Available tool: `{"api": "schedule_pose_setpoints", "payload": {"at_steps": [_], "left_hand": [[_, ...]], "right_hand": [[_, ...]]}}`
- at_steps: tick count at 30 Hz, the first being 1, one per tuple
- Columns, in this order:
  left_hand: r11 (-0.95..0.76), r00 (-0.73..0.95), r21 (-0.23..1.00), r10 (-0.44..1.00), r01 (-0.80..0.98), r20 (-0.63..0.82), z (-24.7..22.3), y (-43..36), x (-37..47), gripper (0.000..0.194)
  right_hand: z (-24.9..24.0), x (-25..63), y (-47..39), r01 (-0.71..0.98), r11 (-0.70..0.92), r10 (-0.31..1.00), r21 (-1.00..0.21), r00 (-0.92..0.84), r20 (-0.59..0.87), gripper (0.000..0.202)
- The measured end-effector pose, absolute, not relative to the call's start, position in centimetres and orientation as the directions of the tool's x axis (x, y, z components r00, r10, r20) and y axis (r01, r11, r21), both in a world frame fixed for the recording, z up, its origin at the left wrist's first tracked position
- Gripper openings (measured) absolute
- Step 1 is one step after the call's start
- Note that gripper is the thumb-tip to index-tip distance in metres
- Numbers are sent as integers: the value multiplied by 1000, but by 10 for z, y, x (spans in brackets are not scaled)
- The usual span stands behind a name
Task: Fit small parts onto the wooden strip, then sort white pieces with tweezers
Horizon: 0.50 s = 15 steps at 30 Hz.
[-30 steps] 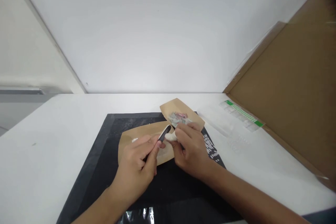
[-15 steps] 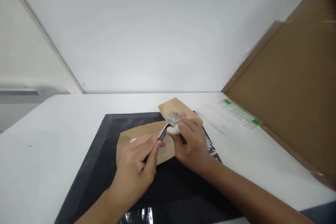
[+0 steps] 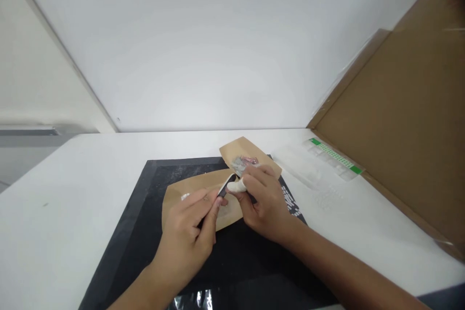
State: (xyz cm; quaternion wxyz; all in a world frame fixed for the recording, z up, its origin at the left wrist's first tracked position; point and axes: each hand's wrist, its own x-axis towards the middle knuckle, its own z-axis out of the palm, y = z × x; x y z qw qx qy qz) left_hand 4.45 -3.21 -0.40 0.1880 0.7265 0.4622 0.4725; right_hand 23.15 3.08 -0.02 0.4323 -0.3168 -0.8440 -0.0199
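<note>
Between the fingertips and thumb of my left hand [image 3: 187,230] is a small flat dark strip with a pale edge [image 3: 227,186], tilted up to the right. My right hand [image 3: 267,203] is closed around a soft white wad [image 3: 237,185], whose end lies against or very near the strip's face. Under both hands lies a brown kraft paper piece [image 3: 174,196], largely covered by my left hand. A second brown paper piece [image 3: 238,146] rests behind it, bearing a small clear packet [image 3: 240,163] with grey and reddish contents I cannot make out.
A shiny black plastic sheet [image 3: 232,271] spreads over the white table [image 3: 39,232], with white markings at its right edge. To the right lies a clear plastic bag with a green strip [image 3: 336,153], beside a large cardboard panel [image 3: 407,131]. A white wall [image 3: 210,48] stands behind.
My right hand has shifted slightly down and left with the white wad, along the strip. The left hand keeps its hold on the strip, almost still.
</note>
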Motion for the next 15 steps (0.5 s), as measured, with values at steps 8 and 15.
{"api": "schedule_pose_setpoints", "payload": {"at_steps": [8, 15], "left_hand": [[-462, 66, 732, 863, 500, 500, -3, -34, 43, 23], [-482, 61, 713, 847, 509, 528, -4, -31, 42, 22]], "right_hand": [[-8, 279, 81, 777, 545, 705, -314, -222, 674, 20], [-14, 295, 91, 760, 563, 720, -324, -259, 644, 19]]}}
